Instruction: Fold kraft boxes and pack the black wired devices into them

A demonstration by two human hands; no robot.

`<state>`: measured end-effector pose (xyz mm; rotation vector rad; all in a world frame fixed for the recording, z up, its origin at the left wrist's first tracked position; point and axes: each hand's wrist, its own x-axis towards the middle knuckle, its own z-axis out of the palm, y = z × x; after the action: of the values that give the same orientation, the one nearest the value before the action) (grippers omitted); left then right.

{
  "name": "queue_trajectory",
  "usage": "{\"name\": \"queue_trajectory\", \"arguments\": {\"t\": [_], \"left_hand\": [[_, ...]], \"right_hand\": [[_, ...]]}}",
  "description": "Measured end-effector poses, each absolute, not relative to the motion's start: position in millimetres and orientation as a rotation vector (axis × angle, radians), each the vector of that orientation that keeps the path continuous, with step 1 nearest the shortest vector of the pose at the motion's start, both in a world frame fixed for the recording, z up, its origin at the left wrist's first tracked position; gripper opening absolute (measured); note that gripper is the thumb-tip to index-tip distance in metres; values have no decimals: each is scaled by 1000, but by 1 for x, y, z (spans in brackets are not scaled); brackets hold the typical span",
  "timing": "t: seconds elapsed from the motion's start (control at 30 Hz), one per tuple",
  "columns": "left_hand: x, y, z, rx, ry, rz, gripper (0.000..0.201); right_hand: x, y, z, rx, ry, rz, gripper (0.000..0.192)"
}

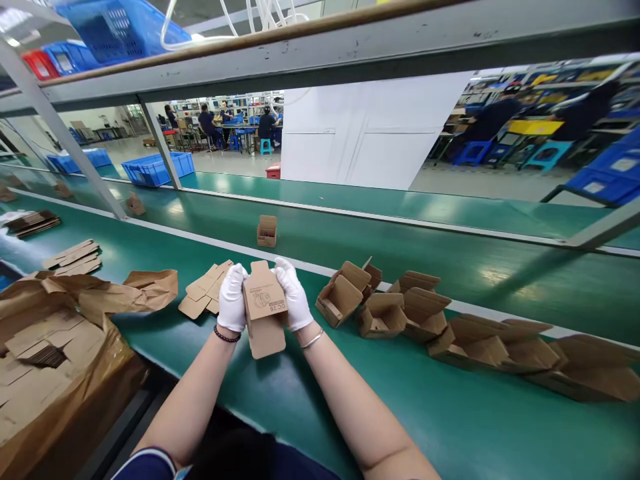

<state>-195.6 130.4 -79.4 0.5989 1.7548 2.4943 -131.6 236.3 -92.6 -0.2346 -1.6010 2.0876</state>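
Between my hands is a small brown cardboard box (266, 300) with a printed drawing on one panel. It is held a little above the green bench, a flap hanging down toward me. My left hand (233, 298), in a white glove, grips its left side. On the right side my right hand (294, 295), gloved too, presses against the cardboard. The fingertips behind the box are partly hidden. Flat cardboard blanks (203, 291) lie just left of my left hand. Right of my right hand stands a folded open box (342, 293), the first in a row of several.
More open boxes (480, 343) stretch along the right of the green bench (380, 400). A small box (267, 231) stands on the strip behind. At left is a paper-lined carton (115, 347) of flat blanks. A shelf beam (320, 50) crosses overhead; people sit in the background.
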Motion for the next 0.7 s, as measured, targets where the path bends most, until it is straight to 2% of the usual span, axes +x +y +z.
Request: {"name": "queue_trajectory", "arguments": {"t": [0.1, 0.2, 0.3, 0.47, 0.7], "left_hand": [[-199, 130, -61, 645, 1676, 2596, 56], [-204, 135, -46, 755, 1718, 2569, 53], [-201, 145, -48, 740, 1856, 2487, 47], [-173, 156, -78, 666, 2114, 2237, 39], [-166, 154, -84, 808, 2407, 2393, 19]], "right_hand": [[-125, 233, -85, -44, -1750, 2103, 57], [-119, 233, -77, 5, -1813, 2025, 61], [-121, 239, -74, -194, -1814, 1851, 55], [-124, 248, -81, -349, -1994, 1459, 35], [-117, 238, -80, -283, -2043, 1188, 30]]}}
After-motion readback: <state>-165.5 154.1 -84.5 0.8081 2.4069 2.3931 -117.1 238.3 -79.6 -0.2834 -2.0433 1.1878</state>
